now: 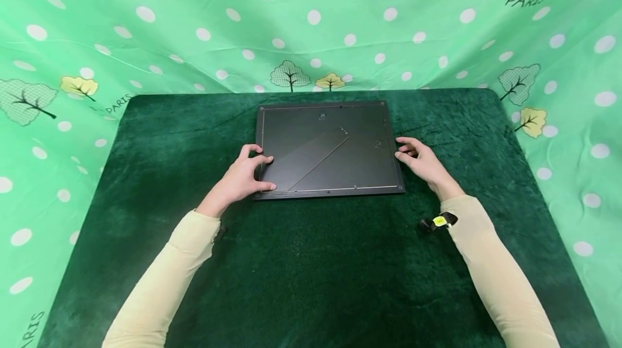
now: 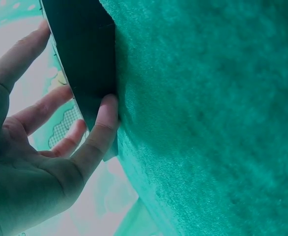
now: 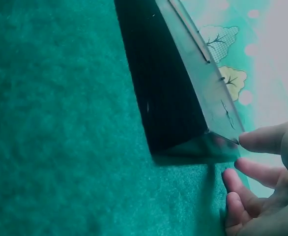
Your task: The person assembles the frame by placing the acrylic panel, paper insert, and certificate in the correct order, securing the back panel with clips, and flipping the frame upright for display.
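Observation:
A black picture frame (image 1: 301, 148) lies back side up on the dark green cloth, its slanted easel leg flat against the backing. At its left edge, near the front corner, my left hand (image 1: 241, 175) rests with thumb and fingers spread. The left wrist view shows one fingertip (image 2: 107, 105) against the frame's side, low by the cloth, and others along the upper edge. My right hand (image 1: 423, 163) is at the right edge, fingers loosely bent, with fingertips close to or touching it. In the right wrist view the thumb tip meets the corner of the frame (image 3: 168, 88).
Dark green velvety cloth (image 1: 320, 272) covers the table. Behind and at both sides hangs a light green curtain (image 1: 311, 29) with white dots and printed trees. A black strap device with a yellow label (image 1: 439, 222) sits at the right cuff.

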{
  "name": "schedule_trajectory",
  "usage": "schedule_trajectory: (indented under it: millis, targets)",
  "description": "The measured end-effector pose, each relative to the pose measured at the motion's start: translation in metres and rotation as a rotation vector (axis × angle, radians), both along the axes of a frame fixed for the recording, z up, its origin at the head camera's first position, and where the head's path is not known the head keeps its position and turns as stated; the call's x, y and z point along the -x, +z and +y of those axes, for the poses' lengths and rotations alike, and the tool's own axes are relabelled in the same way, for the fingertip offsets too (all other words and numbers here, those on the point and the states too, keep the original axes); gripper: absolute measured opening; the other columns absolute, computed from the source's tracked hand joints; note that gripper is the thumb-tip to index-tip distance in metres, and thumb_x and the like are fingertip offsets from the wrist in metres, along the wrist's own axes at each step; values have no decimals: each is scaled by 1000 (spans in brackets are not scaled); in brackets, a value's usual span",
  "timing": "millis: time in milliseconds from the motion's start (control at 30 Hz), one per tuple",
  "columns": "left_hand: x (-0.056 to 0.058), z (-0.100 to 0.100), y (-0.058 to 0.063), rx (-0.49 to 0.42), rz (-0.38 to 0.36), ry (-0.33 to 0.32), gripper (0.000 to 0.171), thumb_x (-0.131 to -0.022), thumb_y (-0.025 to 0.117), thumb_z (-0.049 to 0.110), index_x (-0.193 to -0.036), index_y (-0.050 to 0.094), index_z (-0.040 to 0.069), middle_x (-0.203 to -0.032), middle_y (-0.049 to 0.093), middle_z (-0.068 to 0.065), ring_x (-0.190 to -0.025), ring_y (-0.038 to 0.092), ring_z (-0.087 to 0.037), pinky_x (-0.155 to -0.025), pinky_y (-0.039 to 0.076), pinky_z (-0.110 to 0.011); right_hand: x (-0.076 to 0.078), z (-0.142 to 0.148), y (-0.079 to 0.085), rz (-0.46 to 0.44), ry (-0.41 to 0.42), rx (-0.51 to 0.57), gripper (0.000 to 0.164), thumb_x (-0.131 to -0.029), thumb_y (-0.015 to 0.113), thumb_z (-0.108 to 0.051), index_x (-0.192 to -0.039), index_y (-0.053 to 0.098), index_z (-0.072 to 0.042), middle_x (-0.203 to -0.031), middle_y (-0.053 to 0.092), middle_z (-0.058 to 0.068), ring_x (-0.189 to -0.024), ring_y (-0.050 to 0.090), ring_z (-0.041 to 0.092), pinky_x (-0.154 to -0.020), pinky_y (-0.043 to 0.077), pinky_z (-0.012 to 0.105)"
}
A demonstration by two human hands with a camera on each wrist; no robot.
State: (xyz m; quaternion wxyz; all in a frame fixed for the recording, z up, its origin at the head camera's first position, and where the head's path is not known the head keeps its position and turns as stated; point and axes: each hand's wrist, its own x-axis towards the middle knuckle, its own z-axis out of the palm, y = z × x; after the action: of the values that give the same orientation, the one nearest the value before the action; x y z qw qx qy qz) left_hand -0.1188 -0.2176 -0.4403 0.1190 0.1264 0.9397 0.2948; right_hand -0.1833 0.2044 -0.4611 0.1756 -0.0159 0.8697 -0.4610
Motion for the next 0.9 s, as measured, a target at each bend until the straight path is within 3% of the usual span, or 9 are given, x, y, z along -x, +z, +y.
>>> schedule_trajectory:
  millis: [400, 633, 900]
  targets:
    - [0, -1, 0, -24, 2, 0, 67, -77, 84, 22, -132, 56, -4, -139, 28, -23, -109, 48, -39, -88, 43, -48, 3, -6, -1, -20, -3, -12, 53, -98, 55, -16, -145, 37, -1, -123, 46, 22, -104, 41, 33, -84, 37, 42]
    - [0, -2, -1, -31, -1, 6, 67, -77, 84, 22, -132, 56, -3, -140, 28, -22, -109, 49, -38, -89, 43, -48, 2, -7, 0, -43, 63, 0, 69, -96, 61, -19, -150, 25, 0, -134, 38, 25, -114, 32, 38, -92, 29, 48]
    - [1, -2, -4, -40, -10, 14, 67, -77, 84, 21, -133, 55, -3, -140, 28, -22, -113, 47, -38, -90, 42, -48, -1, -11, -5, -17, 36, -15, 69, -96, 62, -23, -150, 25, 0, -134, 36, 25, -116, 30, 40, -94, 27, 51]
